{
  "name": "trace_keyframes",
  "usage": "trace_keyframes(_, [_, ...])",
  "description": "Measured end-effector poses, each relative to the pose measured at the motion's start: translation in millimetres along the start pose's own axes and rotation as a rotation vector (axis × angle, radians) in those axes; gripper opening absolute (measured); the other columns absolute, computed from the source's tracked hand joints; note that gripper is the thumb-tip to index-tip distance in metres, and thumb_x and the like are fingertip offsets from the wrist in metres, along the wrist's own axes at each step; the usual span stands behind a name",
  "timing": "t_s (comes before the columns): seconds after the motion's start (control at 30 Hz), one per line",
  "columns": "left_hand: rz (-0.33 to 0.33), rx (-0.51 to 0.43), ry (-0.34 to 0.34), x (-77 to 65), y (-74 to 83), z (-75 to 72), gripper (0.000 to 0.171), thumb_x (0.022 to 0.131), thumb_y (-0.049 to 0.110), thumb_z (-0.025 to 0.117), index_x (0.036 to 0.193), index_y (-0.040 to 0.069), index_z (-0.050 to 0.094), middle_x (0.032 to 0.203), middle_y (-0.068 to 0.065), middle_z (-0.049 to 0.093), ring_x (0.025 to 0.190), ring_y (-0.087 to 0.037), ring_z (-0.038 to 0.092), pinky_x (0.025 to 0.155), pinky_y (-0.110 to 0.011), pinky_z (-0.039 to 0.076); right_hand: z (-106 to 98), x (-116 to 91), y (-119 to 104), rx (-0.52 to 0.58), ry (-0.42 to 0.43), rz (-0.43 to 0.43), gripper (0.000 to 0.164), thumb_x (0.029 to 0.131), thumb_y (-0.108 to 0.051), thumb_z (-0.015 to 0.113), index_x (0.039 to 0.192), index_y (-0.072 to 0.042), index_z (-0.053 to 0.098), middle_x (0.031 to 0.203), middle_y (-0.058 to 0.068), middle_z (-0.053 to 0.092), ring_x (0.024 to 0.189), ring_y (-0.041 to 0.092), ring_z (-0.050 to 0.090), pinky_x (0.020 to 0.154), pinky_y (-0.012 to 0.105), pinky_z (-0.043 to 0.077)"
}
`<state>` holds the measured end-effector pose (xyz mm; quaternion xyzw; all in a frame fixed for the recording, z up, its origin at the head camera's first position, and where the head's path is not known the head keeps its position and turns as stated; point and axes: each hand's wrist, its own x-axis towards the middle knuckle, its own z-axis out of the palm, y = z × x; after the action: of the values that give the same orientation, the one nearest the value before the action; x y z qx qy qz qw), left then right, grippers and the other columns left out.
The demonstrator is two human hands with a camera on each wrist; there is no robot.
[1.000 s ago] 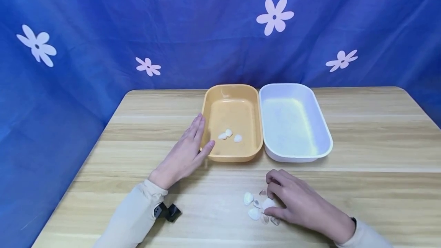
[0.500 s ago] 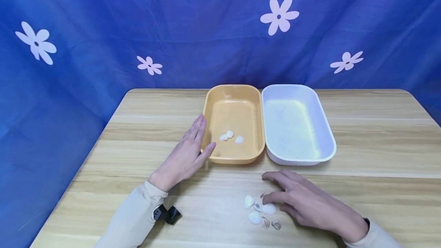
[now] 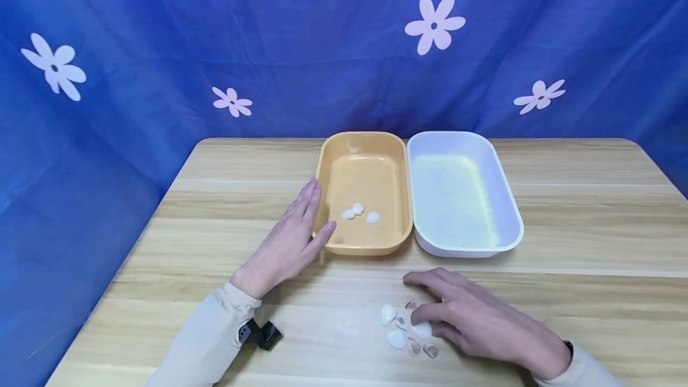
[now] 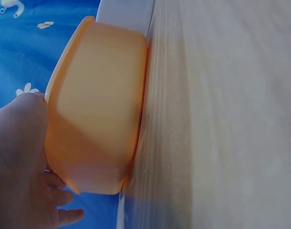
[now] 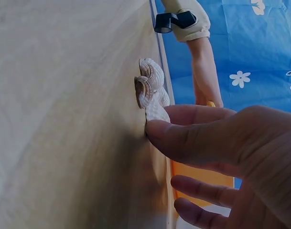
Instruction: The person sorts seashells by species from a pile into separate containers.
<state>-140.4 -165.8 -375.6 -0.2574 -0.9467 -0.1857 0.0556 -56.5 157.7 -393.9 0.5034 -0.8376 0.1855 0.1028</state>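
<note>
My left hand (image 3: 287, 240) rests against the left rim of the orange tray (image 3: 328, 160), fingers stretched along its side and thumb over the near corner. Inside that tray lie several small white shells (image 3: 372, 217). My right hand (image 3: 475, 315) is low over a loose cluster of seashells on the table, some white and ribbed, others smaller and brownish. Its thumb and index finger pinch the edge of a white ribbed seashell (image 5: 156, 113), which still lies among the others; the remaining fingers are spread. Nearby are a white shell (image 3: 396, 339) and a brownish shell (image 3: 430, 350).
A white tray (image 3: 454, 196) stands right beside the orange one, near the back of the wooden table (image 3: 188, 291). Behind hangs a blue curtain (image 3: 333, 46) with flower prints. A black wrist camera (image 3: 263, 334) is strapped to the left forearm.
My right hand has lifted off the shells slightly and come back down, its thumb and index finger now at the white shell. The left hand has stayed on the orange tray.
</note>
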Motion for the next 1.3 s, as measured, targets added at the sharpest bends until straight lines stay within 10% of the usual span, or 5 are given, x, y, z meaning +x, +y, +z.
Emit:
trace_keyframes(0.33, [-0.005, 0.003, 0.000, -0.1, -0.2, -0.3, 0.073, 0.104, 0.044, 0.033, 0.151, -0.007, 0.010, 0.159, -0.022, 0.005, 0.147, -0.033, 0.009, 0.118, -0.050, 0.017, -1.7, 0.6, -3.9, -0.013, -0.054, 0.073, 0.026, 0.079, -0.044, 0.074, 0.093, -0.025, 0.063, 0.136, 0.003, 0.050, 0.117, 0.021, 0.052, 0.088, 0.044, 0.051])
trace_keyframes(0.57, [0.001, 0.009, 0.005, -0.2, -0.3, -0.7, 0.074, 0.104, 0.045, 0.032, 0.151, -0.007, 0.010, 0.159, -0.022, 0.005, 0.147, -0.030, 0.007, 0.118, -0.049, 0.018, 0.7, 0.7, -1.3, -0.020, -0.005, -0.005, 0.023, 0.081, -0.028, 0.075, 0.103, -0.030, 0.068, 0.136, 0.005, 0.051, 0.118, 0.024, 0.052, 0.091, 0.046, 0.050])
trace_keyframes(0.97, [-0.008, 0.009, 0.001, -1.1, 0.3, 0.4, 0.073, 0.104, 0.044, 0.033, 0.151, -0.007, 0.010, 0.159, -0.021, 0.005, 0.147, -0.033, 0.009, 0.118, -0.049, 0.017, 3.4, -0.7, -4.7, 0.053, -0.072, 0.158, 0.026, 0.076, -0.035, 0.079, 0.086, -0.024, 0.058, 0.135, -0.001, 0.051, 0.121, 0.018, 0.048, 0.092, 0.042, 0.048])
trace_keyframes(1.3, [0.001, 0.009, 0.003, -1.0, -1.0, -1.0, 0.072, 0.104, 0.042, 0.034, 0.151, -0.008, 0.011, 0.159, -0.022, 0.006, 0.147, -0.032, 0.008, 0.117, -0.050, 0.018, 7.8, 1.8, -8.3, 0.031, -0.026, 0.120, 0.027, 0.078, -0.033, 0.078, 0.099, -0.022, 0.065, 0.135, -0.002, 0.050, 0.124, 0.019, 0.045, 0.098, 0.041, 0.043])
